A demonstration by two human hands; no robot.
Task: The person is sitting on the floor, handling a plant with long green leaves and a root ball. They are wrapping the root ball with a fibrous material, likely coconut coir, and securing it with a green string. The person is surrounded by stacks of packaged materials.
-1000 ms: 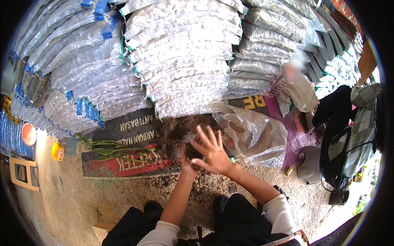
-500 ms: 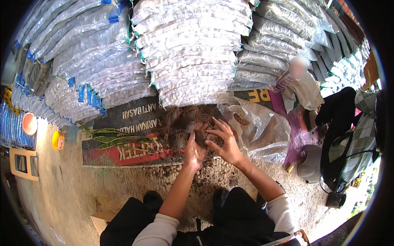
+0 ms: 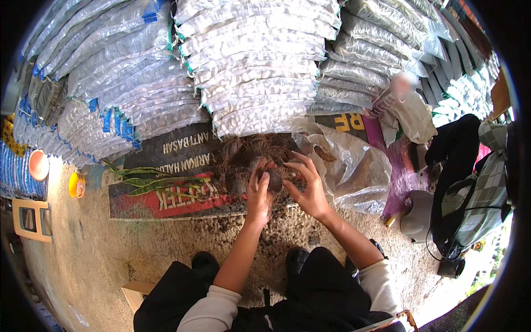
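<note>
My left hand (image 3: 259, 195) is closed around a dark, rounded clump (image 3: 270, 180) that looks like soil. Its thumb rests on top of the clump. Just to the right, my right hand (image 3: 308, 188) is open, thumb and fingers spread apart close to the clump. Beneath and behind both hands lies a heap of brown, stringy roots or fibre (image 3: 238, 157) mixed with dark soil, partly hidden by my hands. Long green leaves with pale edges (image 3: 149, 185) lie left of the heap on a black and red printed sheet (image 3: 135, 202).
Stacked clear sacks (image 3: 254, 72) rise behind the sheet. A crumpled clear plastic bag (image 3: 359, 171) lies right of the heap. Farther right are a seated person (image 3: 406, 113) and a grey stool (image 3: 416, 218). An orange pot (image 3: 38, 165), yellow container (image 3: 77, 185) and beige stool (image 3: 32, 221) stand left.
My right hand has drawn slightly away from the clump, its fingers wider apart. The clump in my left hand is more exposed. The view has shifted a little.
</note>
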